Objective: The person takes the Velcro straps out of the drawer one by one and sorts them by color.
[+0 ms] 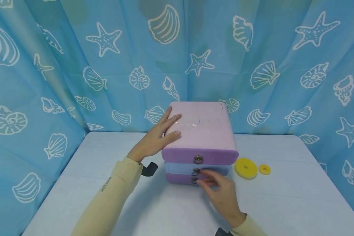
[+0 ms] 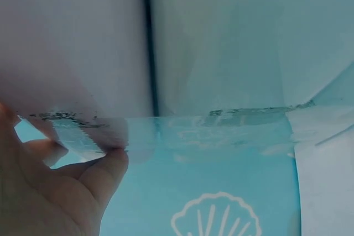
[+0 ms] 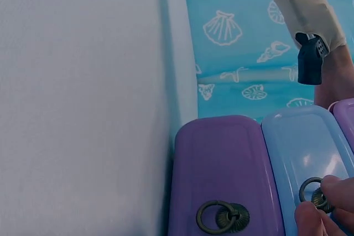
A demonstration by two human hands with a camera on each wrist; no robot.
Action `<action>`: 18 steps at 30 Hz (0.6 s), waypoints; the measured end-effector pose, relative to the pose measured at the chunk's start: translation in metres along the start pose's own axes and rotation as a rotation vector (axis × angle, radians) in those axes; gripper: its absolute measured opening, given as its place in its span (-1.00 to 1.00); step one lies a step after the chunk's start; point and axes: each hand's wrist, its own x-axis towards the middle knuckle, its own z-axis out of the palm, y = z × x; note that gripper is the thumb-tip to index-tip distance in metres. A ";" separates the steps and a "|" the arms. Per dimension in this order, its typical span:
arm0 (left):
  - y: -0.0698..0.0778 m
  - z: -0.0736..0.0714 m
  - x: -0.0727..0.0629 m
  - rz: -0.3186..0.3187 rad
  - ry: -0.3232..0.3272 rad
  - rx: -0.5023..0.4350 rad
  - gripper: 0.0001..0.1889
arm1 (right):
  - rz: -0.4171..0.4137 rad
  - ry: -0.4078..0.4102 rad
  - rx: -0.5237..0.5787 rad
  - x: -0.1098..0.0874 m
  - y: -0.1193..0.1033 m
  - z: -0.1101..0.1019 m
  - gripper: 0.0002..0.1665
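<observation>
Currently: Drawer Unit Braced, Middle Pull Engaged

The left hand (image 1: 157,136) lies spread over the left edge of the drawer unit (image 1: 206,131), presumably to keep it from shifting. The right hand (image 1: 223,194) curls finger and thumb narrowly round the ring pull (image 1: 195,171) of the blue middle drawer (image 1: 179,168), a small part suited to a pinch. The unit stands on the desk (image 1: 91,183), front facing near. To its right lie a large yellow disc (image 1: 240,170) and a small yellow ring (image 1: 267,170), probably placed outside the drawers' path.
</observation>
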 end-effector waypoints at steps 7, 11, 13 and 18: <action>0.001 -0.005 0.000 0.035 -0.077 -0.025 0.17 | 0.082 -0.032 0.047 0.001 -0.001 0.003 -0.63; 0.001 -0.006 0.000 0.036 -0.118 -0.074 0.32 | 0.163 -0.065 0.122 0.002 -0.005 0.004 -0.65; 0.001 -0.007 0.000 0.032 -0.129 -0.088 0.34 | 0.203 -0.082 0.166 0.002 -0.006 0.005 -0.65; 0.003 -0.008 -0.001 0.029 -0.133 -0.108 0.27 | 0.251 -0.079 0.227 0.002 -0.008 0.008 -0.71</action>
